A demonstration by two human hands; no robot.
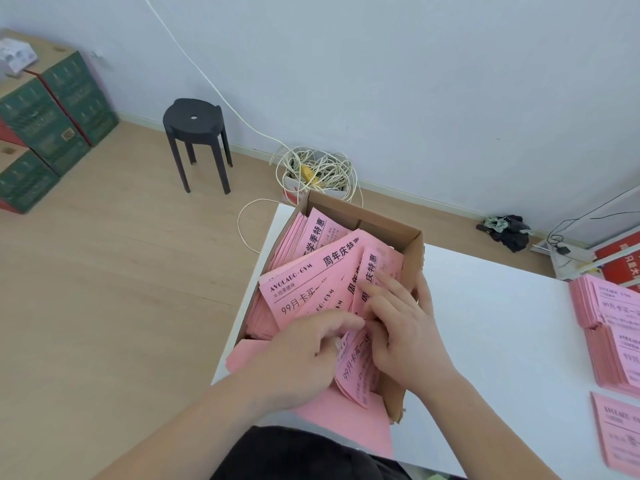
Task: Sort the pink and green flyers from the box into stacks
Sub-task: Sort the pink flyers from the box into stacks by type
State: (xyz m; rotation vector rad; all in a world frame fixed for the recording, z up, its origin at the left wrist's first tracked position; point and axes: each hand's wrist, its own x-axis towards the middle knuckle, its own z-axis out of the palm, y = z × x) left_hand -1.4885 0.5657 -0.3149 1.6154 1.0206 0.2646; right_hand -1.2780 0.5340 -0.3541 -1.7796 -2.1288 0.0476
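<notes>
Head view, first voice: Where are the person's hands?

Second voice: Both reach down into the box point(414, 247). The left hand point(304, 351) comes in from the near left. Its fingers are bent, with the tips at the edge of a flyer. It is too blurry to tell if they pinch it. The right hand point(403, 323) lies palm down with the back up. Its fingers are spread and press flat on the pink flyers point(298, 292). The little finger runs along the right wall of the box, and the thumb is hidden.

First voice: What is the box like?

Second voice: It is brown cardboard, open on top. It sits at the left edge of a smooth white table point(491, 317). The flyers in it are thin pink paper with black print. They lie fanned out and tilted, and some hang over the near end.

First voice: Are there flyers anywhere else?

Second voice: Yes. Thick pink stacks point(609, 327) stand at the far right of the table, well apart from the box. One more pink flyer point(620, 434) lies flat just in front of them.

First voice: And on the floor?

Second voice: A round black stool point(195, 119), a tangle of white cord point(322, 168) and green cartons point(45, 126) sit on pale wood.
</notes>
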